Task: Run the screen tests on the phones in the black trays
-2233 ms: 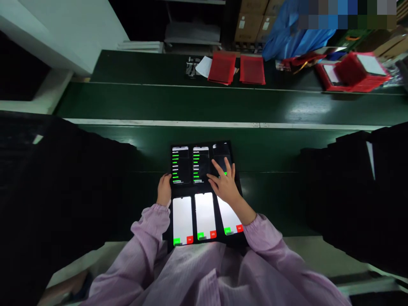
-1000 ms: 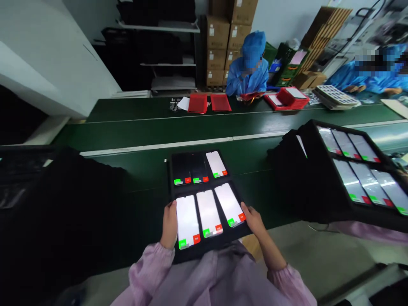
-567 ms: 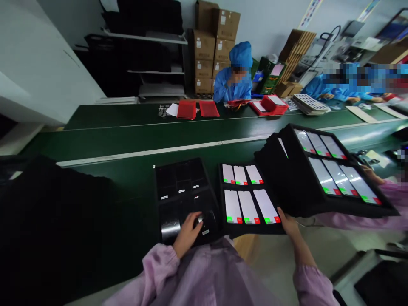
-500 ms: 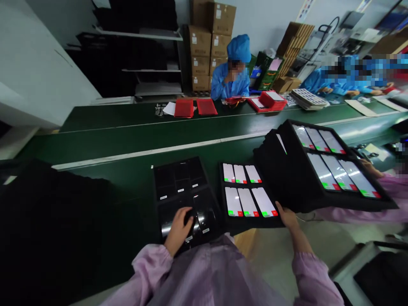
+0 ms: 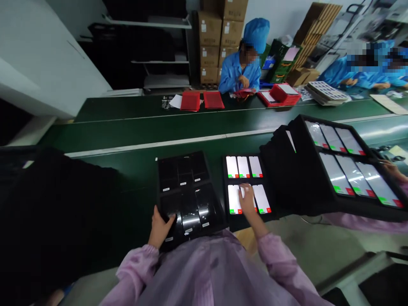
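Note:
A black tray (image 5: 218,216) lies in front of me, holding several phone-like panels with dark screens and small white labels. My left hand (image 5: 161,229) grips its lower left edge, thumb over the top, fingers along the outer side. Just right of it sits a second black tray (image 5: 244,182) with two rows of lit phones, white-screened with green and red corner marks. Over the middle lit phone (image 5: 253,193) of the near row is my right hand (image 5: 247,200), fingers apart and stretched out. Whether its fingertips press on the screen I cannot tell.
A tall stack of black trays (image 5: 293,170) stands at right, lit phones on top, a co-worker's hand (image 5: 395,172) at its far side. Dark stacked material (image 5: 57,204) fills the left. Across the green bench (image 5: 137,127), a person in blue (image 5: 244,70) works beside red trays (image 5: 190,101).
My left hand has gone from the middle of the dark-screen tray to its left edge. My right hand has left the lit tray's right edge and moved over its phones. The view has shifted slightly.

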Demonstrator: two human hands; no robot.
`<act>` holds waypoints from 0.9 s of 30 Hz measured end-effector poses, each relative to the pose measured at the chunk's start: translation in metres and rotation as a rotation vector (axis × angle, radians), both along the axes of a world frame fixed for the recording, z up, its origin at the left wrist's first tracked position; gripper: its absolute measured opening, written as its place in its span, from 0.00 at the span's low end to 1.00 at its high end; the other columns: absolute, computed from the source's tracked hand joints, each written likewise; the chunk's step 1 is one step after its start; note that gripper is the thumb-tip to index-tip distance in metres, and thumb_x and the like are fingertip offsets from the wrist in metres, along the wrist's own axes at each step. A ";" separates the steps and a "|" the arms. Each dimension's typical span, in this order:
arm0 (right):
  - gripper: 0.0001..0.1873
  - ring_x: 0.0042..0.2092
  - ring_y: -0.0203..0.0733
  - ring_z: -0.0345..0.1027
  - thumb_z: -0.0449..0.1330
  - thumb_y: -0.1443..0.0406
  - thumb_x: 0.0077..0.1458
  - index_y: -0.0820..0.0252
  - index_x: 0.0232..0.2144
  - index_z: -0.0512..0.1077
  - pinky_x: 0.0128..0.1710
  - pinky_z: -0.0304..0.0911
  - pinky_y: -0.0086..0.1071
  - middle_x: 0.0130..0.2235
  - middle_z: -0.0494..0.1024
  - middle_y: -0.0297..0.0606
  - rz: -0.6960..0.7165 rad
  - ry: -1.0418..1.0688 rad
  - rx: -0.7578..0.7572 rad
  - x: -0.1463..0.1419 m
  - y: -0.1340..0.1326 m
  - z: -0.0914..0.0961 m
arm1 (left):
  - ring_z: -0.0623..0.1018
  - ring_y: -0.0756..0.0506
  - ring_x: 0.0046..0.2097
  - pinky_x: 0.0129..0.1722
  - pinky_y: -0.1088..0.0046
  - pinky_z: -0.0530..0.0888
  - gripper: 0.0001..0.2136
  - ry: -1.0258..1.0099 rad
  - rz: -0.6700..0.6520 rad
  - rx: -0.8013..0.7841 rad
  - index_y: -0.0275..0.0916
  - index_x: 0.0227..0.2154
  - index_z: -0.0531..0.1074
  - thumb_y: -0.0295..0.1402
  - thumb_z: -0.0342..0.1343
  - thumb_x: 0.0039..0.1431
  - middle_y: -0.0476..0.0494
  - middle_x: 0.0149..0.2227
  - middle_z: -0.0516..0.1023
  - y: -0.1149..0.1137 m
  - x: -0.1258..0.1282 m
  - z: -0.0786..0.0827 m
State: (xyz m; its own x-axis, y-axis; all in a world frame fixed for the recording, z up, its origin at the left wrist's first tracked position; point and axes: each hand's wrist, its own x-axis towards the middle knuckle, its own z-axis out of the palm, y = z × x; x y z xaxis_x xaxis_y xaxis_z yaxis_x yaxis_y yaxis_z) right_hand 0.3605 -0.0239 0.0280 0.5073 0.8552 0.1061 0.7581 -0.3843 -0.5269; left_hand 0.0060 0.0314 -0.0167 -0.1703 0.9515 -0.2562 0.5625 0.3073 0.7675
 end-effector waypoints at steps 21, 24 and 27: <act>0.46 0.77 0.72 0.31 0.63 0.56 0.59 0.88 0.68 0.58 0.70 0.39 0.69 0.74 0.37 0.74 0.257 -0.142 -0.576 -0.152 0.007 0.031 | 0.66 0.23 0.67 0.56 0.43 0.75 0.54 0.576 -0.178 -0.155 0.29 0.74 0.47 0.47 0.66 0.49 0.14 0.74 0.49 0.006 0.039 0.039; 0.47 0.77 0.72 0.30 0.63 0.57 0.58 0.87 0.68 0.58 0.69 0.40 0.72 0.74 0.35 0.73 0.235 -0.147 -0.585 -0.156 0.015 0.033 | 0.66 0.22 0.67 0.56 0.42 0.74 0.54 0.595 -0.196 -0.176 0.29 0.74 0.48 0.47 0.66 0.50 0.12 0.74 0.47 0.008 0.038 0.038; 0.49 0.77 0.74 0.28 0.66 0.57 0.55 0.85 0.69 0.58 0.67 0.40 0.76 0.75 0.34 0.72 0.200 -0.157 -0.597 -0.160 0.023 0.030 | 0.65 0.22 0.67 0.56 0.41 0.73 0.52 0.597 -0.209 -0.182 0.30 0.74 0.50 0.47 0.66 0.50 0.13 0.74 0.46 0.008 0.037 0.039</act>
State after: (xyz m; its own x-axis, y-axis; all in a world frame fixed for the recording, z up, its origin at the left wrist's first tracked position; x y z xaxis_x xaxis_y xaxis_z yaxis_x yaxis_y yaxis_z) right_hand 0.2003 -0.0008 0.0577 0.3488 0.8665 -0.3570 0.8962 -0.4198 -0.1435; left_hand 0.0434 0.0399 0.0218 -0.1493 0.9305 -0.3344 0.9376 0.2406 0.2509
